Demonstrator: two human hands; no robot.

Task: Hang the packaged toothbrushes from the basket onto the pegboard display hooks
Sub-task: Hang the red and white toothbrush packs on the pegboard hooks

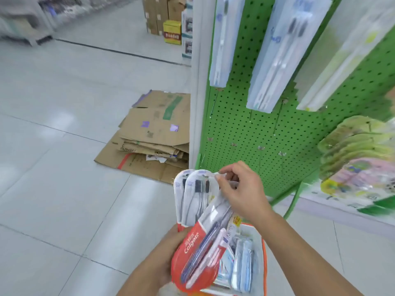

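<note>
My left hand (168, 251) grips the lower ends of a fan of red-and-white Colgate toothbrush packs (192, 210), held above an orange basket (264, 261) that contains more blue and white packs (241, 263). My right hand (239, 189) pinches the top edge of one pack in the fan. Just beyond my hands stands the green pegboard (245, 129), with several bare metal hooks (280, 116) in its lower rows. Three long clear toothbrush packs (275, 54) hang from its upper hooks.
Flattened cardboard boxes (149, 133) lie on the tiled floor left of the display's white end post (197, 82). Green and pink packaged goods (359, 154) hang at the right. Stacked cartons (162, 16) stand down the aisle.
</note>
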